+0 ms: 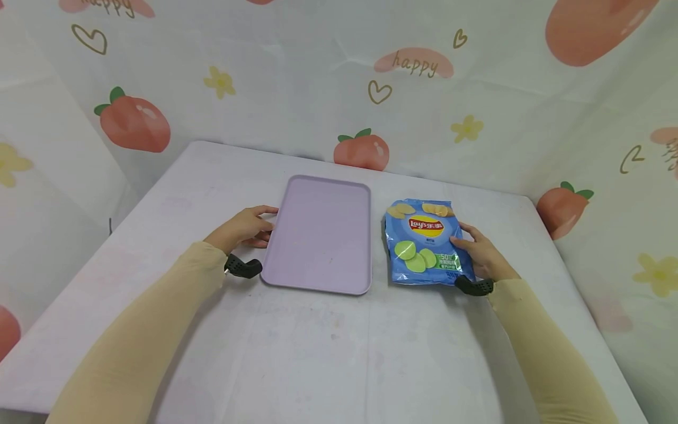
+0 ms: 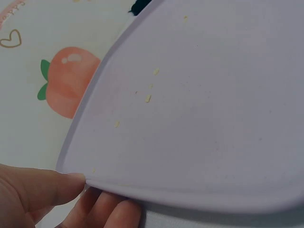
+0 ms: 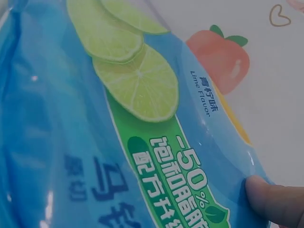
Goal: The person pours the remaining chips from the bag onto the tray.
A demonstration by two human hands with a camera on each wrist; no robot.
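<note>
A pale purple rectangular tray [image 1: 320,235] lies flat on the table, left of a blue Lay's lime potato chip bag [image 1: 424,235]. My left hand [image 1: 246,228] is at the tray's left edge. In the left wrist view the thumb [image 2: 71,185] lies on the rim, and curled fingers [image 2: 123,213] reach beneath it. A few small yellow crumbs [image 2: 148,98] dot the tray's surface. My right hand [image 1: 482,253] grips the bag by its right side, thumb [image 3: 266,192] on the printed front; its other fingers are mostly hidden behind the bag.
A white cloth covers the table [image 1: 307,353], whose far edge meets a hanging curtain [image 1: 296,76] printed with peaches, hearts and flowers. Both wrists carry a black camera mount, one on the left [image 1: 243,267] and one on the right [image 1: 474,287].
</note>
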